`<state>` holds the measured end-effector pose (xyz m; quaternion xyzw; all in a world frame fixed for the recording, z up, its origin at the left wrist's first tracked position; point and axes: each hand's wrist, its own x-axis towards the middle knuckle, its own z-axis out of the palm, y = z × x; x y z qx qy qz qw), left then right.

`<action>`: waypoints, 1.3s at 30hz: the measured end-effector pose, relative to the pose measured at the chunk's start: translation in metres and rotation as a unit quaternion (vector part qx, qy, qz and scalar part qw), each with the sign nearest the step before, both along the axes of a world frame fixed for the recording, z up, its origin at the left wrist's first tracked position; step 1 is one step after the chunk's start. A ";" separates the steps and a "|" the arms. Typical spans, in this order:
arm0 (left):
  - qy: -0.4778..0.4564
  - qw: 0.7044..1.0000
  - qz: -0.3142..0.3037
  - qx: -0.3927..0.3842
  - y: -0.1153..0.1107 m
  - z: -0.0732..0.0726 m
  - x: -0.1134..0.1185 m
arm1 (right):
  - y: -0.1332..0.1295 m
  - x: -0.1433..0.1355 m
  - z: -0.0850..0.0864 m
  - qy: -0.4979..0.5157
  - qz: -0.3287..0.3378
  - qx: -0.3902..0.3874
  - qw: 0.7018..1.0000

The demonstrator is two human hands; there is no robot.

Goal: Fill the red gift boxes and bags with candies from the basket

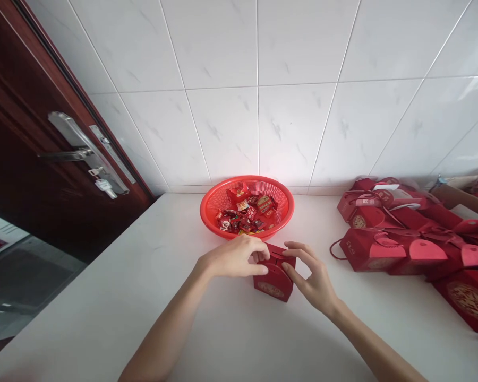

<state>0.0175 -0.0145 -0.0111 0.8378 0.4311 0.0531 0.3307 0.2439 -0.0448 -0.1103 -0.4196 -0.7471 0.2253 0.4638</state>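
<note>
A small red box [274,283] with a gold print on its front stands upright on the white table, its top flaps folded inward. My left hand [239,258] grips the box's top from the left, thumb in front and curled fingers behind. My right hand [311,273] is at the top right of the box, thumb and fingers on either side of its upper flaps. Just behind the box sits a red mesh basket [209,204] holding several wrapped sweets [250,213].
Several red gift boxes [376,249] with cord handles crowd the right side of the white table [115,297]. A tiled wall [223,127] rises behind. At the left is a dark wooden door [24,175] with a metal handle and keys.
</note>
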 end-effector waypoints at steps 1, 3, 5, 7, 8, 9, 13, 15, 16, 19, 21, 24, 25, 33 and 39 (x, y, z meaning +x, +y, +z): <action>0.013 1.000 0.016 0.016 0.000 -0.001 0.002 | 0.000 -0.001 0.001 0.004 0.002 -0.006 1.000; 0.049 0.997 0.040 0.036 0.000 -0.003 0.005 | 0.001 -0.002 0.002 0.008 0.008 -0.012 1.000; 0.077 0.995 0.056 0.034 0.000 -0.004 0.007 | 0.002 -0.003 0.004 0.003 0.015 -0.010 1.000; 0.090 0.994 0.061 0.022 -0.001 -0.004 0.008 | 0.003 -0.003 0.006 -0.016 0.026 0.001 1.000; 0.093 0.994 0.061 0.018 -0.001 -0.005 0.008 | 0.003 -0.004 0.007 -0.031 0.030 0.007 0.999; 0.095 0.994 0.059 0.016 -0.002 -0.005 0.008 | 0.004 -0.004 0.008 -0.048 0.032 0.013 0.998; 0.097 0.995 0.033 0.017 -0.001 -0.007 0.007 | 0.005 -0.005 0.015 -0.113 0.031 0.024 0.993; 0.102 0.994 0.026 0.019 -0.001 -0.008 0.007 | 0.006 -0.007 0.020 -0.142 0.030 0.015 0.989; 0.104 0.994 0.024 0.020 -0.001 -0.008 0.007 | 0.007 -0.008 0.024 -0.159 0.030 0.005 0.987; 0.109 0.994 0.018 0.021 -0.001 -0.007 0.008 | 0.009 -0.013 0.037 -0.223 0.025 -0.034 0.974; 0.111 0.993 0.014 0.021 -0.001 -0.007 0.008 | 0.010 -0.015 0.047 -0.277 0.022 -0.052 0.959; 0.115 0.993 0.009 0.023 -0.002 -0.006 0.008 | 0.012 -0.020 0.062 -0.360 0.022 -0.072 0.930; 0.116 0.993 0.007 0.022 -0.002 -0.006 0.008 | 0.013 -0.022 0.065 -0.384 0.023 -0.079 0.919; 0.112 0.994 -0.003 0.014 -0.002 -0.004 0.006 | 0.021 -0.037 0.080 -0.479 0.041 -0.099 0.871; 0.078 0.997 0.013 0.010 -0.004 0.001 0.007 | 0.021 -0.030 0.079 -0.409 0.017 -0.120 0.904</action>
